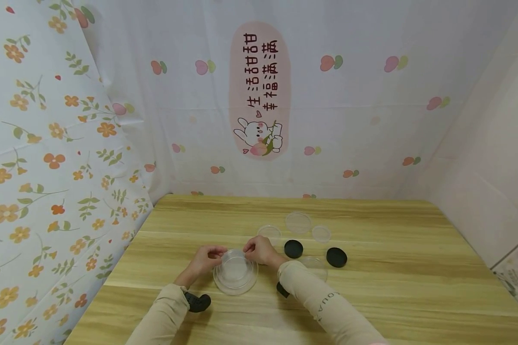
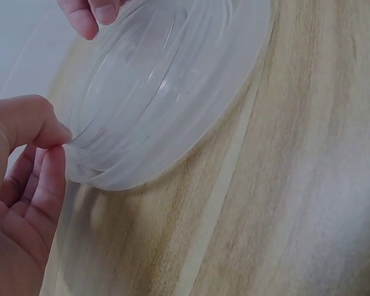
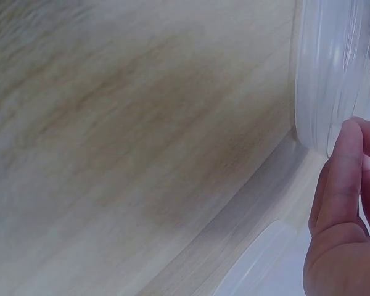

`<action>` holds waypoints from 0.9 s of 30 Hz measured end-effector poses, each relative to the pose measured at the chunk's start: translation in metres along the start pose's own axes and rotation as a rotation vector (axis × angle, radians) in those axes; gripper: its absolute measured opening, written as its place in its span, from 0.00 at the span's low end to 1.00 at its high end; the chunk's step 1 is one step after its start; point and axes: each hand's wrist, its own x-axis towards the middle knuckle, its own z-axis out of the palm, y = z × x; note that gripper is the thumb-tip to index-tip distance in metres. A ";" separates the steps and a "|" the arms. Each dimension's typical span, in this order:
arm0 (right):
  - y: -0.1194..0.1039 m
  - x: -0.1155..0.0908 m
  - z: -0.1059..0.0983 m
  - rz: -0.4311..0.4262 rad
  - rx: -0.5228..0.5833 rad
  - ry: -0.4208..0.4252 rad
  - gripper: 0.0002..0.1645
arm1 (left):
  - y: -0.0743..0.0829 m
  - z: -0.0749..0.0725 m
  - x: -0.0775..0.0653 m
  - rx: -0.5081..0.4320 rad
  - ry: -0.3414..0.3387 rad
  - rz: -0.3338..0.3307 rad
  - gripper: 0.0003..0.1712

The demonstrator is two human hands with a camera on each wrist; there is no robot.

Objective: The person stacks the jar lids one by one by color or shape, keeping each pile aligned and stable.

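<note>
Several clear round plastic dishes sit nested, smaller ones inside a wide one (image 1: pixel 235 291), on the wooden table. On the left side, my left hand (image 1: pixel 207 260) pinches the rim of a clear dish (image 1: pixel 234 267) between thumb and index finger. My right hand (image 1: pixel 260 250) pinches at the far right of the same nest. In the left wrist view the nested dishes (image 2: pixel 166 86) show overlapping rims, with the left thumb (image 2: pixel 55 132) right at the edge. The right wrist view shows the dish walls (image 3: pixel 324 74) side-on, with the right fingertips (image 3: pixel 348 139) at the rim.
Beyond and to the right lie clear round lids or dishes (image 1: pixel 298 223), a small clear disc (image 1: pixel 321 234), and two black round pieces (image 1: pixel 293 248) (image 1: pixel 336 257). Another clear disc (image 1: pixel 317 269) is partly behind the right sleeve. A patterned cloth (image 1: pixel 349 120) hangs behind the table.
</note>
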 end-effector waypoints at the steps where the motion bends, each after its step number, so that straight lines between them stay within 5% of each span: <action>1: 0.000 0.000 0.000 0.002 0.000 0.000 0.03 | 0.000 0.000 0.000 -0.005 0.003 -0.001 0.14; 17: 0.011 -0.008 -0.013 -0.074 0.013 0.079 0.02 | 0.012 0.005 0.007 0.039 0.082 -0.038 0.13; 27: 0.026 -0.023 -0.040 0.037 0.041 0.079 0.06 | 0.029 0.019 0.021 0.037 0.035 0.034 0.12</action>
